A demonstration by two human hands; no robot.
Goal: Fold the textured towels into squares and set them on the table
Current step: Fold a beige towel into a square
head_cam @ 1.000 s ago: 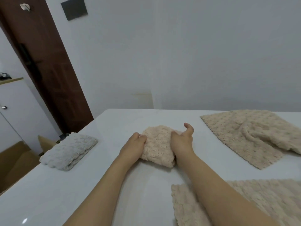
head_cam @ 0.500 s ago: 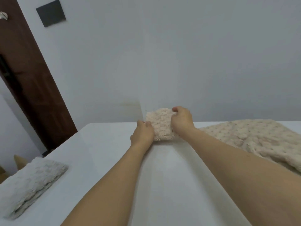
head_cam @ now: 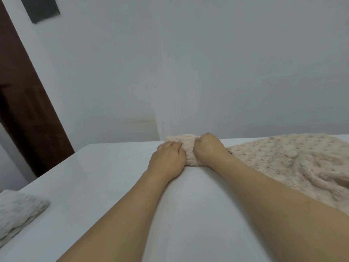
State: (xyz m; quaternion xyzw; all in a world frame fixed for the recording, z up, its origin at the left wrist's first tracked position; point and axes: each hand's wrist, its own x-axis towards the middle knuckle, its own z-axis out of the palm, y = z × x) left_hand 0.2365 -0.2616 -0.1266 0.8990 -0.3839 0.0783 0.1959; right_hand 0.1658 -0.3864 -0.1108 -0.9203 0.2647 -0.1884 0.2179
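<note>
At eight o'clock, half cut off by the picture's edge, a grey towel [head_cam: 18, 210] lies folded on the white table [head_cam: 105, 178]; its pile is nubby and thick, its visible corner blunt. At ten o'clock a dark brown door [head_cam: 24, 103] slants up beside the pale wall [head_cam: 188, 63], and a dark square plate [head_cam: 40, 8] hangs at eleven o'clock. The tabletop is smooth and slightly glossy.

Near the table's far edge, just above centre, sits the folded towel [head_cam: 188, 150], a small beige pad of bumpy, looped fabric, roughly square, resting on the table. The left hand [head_cam: 168, 159] is at its nine o'clock side, knuckles up, fingers curled and pressed against that edge; the bare forearm runs back toward six o'clock. The right hand [head_cam: 209, 150] is at its three o'clock side, also fisted, fingers tucked onto the fabric, its forearm stretching toward five o'clock. Both hands are closed on the pad, which shows only in the narrow strip between them and past the knuckles.

At three o'clock a beige towel [head_cam: 294, 163] of the same knobbly weave lies spread and rumpled, partly under the right forearm, touching the wrist.
</note>
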